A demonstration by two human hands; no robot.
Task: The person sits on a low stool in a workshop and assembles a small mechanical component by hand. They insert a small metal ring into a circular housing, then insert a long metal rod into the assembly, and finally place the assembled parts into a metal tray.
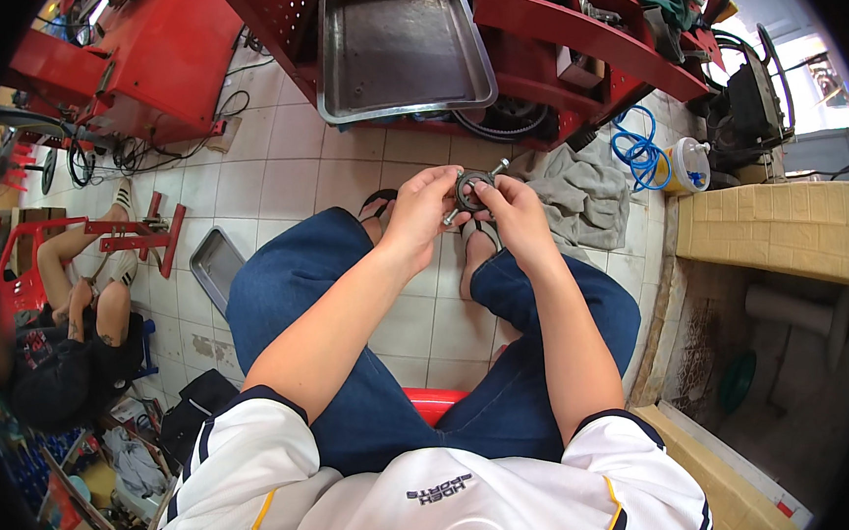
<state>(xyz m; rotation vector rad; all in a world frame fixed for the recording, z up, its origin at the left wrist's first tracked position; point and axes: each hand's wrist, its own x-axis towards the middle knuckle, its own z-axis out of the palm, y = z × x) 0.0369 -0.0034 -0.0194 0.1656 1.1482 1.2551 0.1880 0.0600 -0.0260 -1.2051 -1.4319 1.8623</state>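
Note:
In front of my knees, both hands hold up a dark ring-shaped metal part (471, 185) with silver bolts (501, 167) sticking out of it. My left hand (421, 211) is closed on its left side, fingertips at the rim. My right hand (520, 219) grips it from the right, with the thumb lying across its near face. The fingers of both hands partly cover the part, so its exact kind cannot be made out. A crumpled grey cloth (582, 200) lies on the floor just right of my right hand.
A metal tray (408, 94) sits at the red workbench (566, 33) ahead. Another tray (218, 265) lies left of my knee. Blue hose (638, 147) and a white tub (690, 166) stand right. A seated person (65, 330) is at far left, near a red metal stand (162, 239).

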